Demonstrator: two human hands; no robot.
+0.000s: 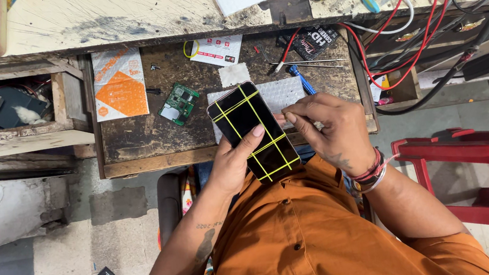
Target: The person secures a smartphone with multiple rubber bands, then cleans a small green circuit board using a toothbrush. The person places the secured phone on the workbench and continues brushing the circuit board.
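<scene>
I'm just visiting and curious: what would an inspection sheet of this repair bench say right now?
Surface: worn wooden pull-out tray, scratched and stained.
Job's things: black phone bound with crossed yellow rubber bands.
Clutter: green circuit board, orange packet, bubble wrap, blue-handled tool.
Hands: left hand cradles the phone from below; right hand pinches at its right edge.
Cables: red wires and black wires at upper right.
Surroundings: red plastic stool on the right, concrete floor.
</scene>
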